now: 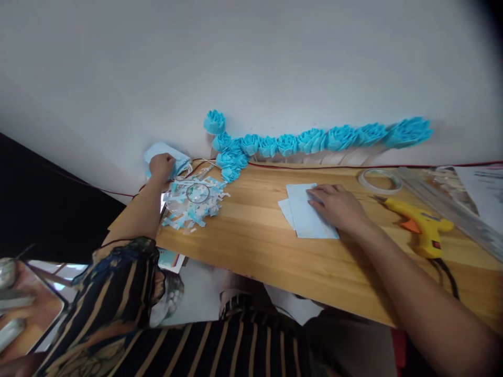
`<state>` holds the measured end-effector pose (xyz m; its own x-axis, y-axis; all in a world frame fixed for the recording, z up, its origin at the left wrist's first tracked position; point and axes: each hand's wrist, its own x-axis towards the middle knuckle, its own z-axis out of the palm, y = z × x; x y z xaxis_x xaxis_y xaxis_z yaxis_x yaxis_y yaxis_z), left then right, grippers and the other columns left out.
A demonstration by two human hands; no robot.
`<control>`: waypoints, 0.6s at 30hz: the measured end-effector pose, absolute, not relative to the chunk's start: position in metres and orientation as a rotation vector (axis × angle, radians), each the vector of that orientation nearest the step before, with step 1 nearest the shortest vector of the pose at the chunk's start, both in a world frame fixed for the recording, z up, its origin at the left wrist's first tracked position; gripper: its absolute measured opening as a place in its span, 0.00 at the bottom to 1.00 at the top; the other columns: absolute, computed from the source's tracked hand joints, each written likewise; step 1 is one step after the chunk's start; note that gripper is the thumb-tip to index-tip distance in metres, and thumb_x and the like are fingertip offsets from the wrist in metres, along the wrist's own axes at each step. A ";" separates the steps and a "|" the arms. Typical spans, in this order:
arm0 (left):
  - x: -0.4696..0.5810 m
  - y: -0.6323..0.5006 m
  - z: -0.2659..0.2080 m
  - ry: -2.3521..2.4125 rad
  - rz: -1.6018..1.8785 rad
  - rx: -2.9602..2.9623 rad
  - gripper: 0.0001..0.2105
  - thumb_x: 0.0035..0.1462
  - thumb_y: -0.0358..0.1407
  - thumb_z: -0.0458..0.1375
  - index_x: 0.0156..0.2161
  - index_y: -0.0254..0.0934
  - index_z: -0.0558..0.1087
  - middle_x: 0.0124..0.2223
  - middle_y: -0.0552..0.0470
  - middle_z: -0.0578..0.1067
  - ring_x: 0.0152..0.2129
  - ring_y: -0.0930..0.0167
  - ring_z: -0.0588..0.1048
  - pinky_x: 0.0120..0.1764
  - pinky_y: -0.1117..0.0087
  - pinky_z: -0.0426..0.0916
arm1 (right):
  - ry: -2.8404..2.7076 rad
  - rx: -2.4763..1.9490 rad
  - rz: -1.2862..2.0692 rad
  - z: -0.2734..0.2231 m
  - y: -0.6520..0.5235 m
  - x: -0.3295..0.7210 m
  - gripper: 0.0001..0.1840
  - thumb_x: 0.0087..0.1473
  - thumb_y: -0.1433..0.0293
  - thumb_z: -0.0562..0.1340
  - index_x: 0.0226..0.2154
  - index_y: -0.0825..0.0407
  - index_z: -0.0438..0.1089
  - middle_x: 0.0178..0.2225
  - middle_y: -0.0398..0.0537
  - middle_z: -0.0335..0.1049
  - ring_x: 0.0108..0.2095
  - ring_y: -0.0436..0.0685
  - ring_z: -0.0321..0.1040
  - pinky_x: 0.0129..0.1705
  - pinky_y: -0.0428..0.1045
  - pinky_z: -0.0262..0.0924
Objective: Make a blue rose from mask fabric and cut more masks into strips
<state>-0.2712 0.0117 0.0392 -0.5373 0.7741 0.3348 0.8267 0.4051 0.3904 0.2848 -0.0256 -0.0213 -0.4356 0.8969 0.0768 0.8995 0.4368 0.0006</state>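
Observation:
My right hand (334, 205) lies on light blue paper sheets (304, 207) at the middle of the table, its fingers stretched out over their right side. A second sheet sticks out from under the top one on the left. My left hand (161, 166) is stretched to the far left, fingers curled, on a pale blue pile (165, 151) against the wall. What its fingertips hold, if anything, is hidden. Just in front of that hand lies a heap of blue and white paper scraps (196, 207), with a clear round tape roll (197, 193) on top.
Blue paper flowers (286, 145) stand in a row along the wall. To the right lie a tape roll (380, 181), a yellow glue gun (426, 225) with a black cord, and long clear plastic wrapping (451, 207). The wooden table's front edge (251, 269) is close to my body.

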 end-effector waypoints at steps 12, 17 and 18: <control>-0.252 -0.036 0.127 -2.106 -1.725 -0.689 0.14 0.65 0.24 0.43 0.28 0.40 0.50 0.32 0.57 0.60 0.37 0.75 0.64 0.48 0.69 0.62 | -2.525 -1.605 0.198 -0.009 -0.032 0.279 0.19 0.61 0.61 0.60 0.51 0.52 0.75 0.54 0.58 0.73 0.55 0.70 0.67 0.50 0.59 0.64; -0.166 -0.063 0.122 -1.477 -2.380 -1.505 0.12 0.62 0.42 0.52 0.32 0.41 0.55 0.34 0.59 0.64 0.38 0.74 0.72 0.44 0.68 0.65 | -2.015 -1.474 0.513 0.002 -0.030 0.282 0.22 0.64 0.54 0.55 0.38 0.51 0.78 0.41 0.53 0.78 0.47 0.65 0.73 0.49 0.58 0.64; -0.139 -0.069 0.116 -1.367 -2.353 -1.600 0.15 0.59 0.45 0.55 0.30 0.40 0.56 0.32 0.59 0.63 0.37 0.74 0.72 0.46 0.67 0.66 | -1.867 -1.387 0.676 0.005 -0.030 0.282 0.25 0.66 0.52 0.52 0.38 0.51 0.77 0.41 0.52 0.78 0.46 0.64 0.73 0.49 0.57 0.65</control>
<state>-0.1394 -0.0691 0.1159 -0.4863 0.4500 0.7490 0.4280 -0.6246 0.6532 0.2821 -0.0297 0.0051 -0.1779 0.9573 0.2278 0.5893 0.2890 -0.7545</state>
